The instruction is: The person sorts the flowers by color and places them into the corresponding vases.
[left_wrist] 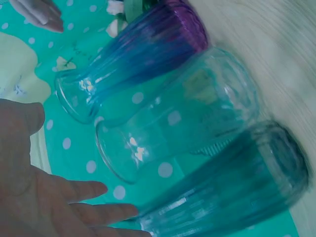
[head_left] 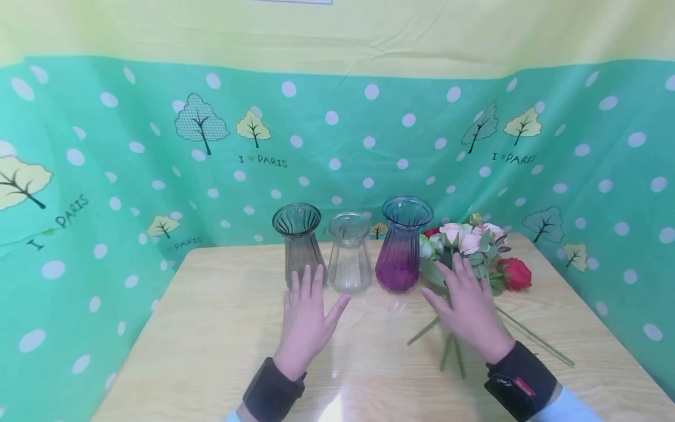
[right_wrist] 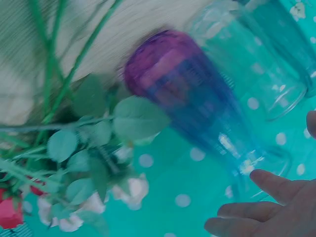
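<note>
Clear vase [head_left: 350, 264] stood mid-row; grey vase [head_left: 302, 255] just left of it, purple vase [head_left: 399, 264] just right, flowers [head_left: 469, 242] farther right. Your left hand [head_left: 307, 323] was in front-left of it, your right hand [head_left: 471, 310] out by the flowers; both spread wide, holding nothing. My read: a fingertip nudge could've tipped the grey vase into the clear one; crossed stems [head_left: 532, 334] could've snagged. Your left hand hid the grey vase's lower part; couldn't tell contact. Wrist views blurred.
</note>
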A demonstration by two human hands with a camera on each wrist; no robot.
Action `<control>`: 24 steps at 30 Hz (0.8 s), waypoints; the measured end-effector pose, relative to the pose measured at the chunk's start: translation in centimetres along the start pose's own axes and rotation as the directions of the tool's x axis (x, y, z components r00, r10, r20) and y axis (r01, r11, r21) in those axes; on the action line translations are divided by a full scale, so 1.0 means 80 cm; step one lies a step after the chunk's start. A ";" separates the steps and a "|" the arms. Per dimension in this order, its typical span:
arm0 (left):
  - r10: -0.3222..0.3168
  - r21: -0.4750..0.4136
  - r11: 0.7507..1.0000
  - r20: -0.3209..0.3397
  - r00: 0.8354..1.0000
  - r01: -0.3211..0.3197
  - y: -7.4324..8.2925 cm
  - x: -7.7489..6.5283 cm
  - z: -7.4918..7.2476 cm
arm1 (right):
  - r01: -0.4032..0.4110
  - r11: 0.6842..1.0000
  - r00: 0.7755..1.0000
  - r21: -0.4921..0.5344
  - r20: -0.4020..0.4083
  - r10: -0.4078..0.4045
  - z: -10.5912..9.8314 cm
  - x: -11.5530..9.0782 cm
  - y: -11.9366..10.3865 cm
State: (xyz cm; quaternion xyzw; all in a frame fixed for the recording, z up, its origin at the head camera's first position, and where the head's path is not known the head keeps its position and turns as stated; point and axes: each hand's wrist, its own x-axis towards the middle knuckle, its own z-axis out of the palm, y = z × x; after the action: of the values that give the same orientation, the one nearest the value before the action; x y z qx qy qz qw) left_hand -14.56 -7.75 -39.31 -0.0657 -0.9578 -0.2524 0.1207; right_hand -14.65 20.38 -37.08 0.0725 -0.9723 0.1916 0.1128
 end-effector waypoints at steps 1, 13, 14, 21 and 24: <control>0.011 -0.007 1.000 -0.012 1.000 -0.011 0.002 0.001 0.001 | -0.004 1.000 1.000 -0.001 -0.006 0.004 -0.002 0.000 0.004; 0.143 -0.214 0.962 -0.131 0.981 -0.169 0.044 0.033 0.018 | -0.043 0.999 0.999 0.011 -0.028 0.043 0.000 0.004 0.047; 0.147 -0.237 0.956 -0.129 0.981 -0.174 0.048 0.036 0.020 | -0.045 0.999 0.999 0.013 -0.030 0.045 0.002 0.005 0.051; 0.143 -0.392 0.905 -0.086 0.986 -0.166 0.073 0.055 0.039 | -0.097 0.995 0.995 0.017 0.023 0.097 0.009 0.010 0.071; 0.144 -0.436 0.886 -0.074 0.987 -0.161 0.082 0.063 0.051 | -0.108 0.994 0.993 0.008 0.052 0.107 0.012 0.012 0.077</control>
State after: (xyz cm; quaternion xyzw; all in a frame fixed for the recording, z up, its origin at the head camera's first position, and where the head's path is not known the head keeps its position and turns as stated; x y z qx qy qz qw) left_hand -18.97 0.24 -38.33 -0.1614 -0.8653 -0.4532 0.1410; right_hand -16.88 25.60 -39.89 0.0256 -0.9763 0.2007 0.0768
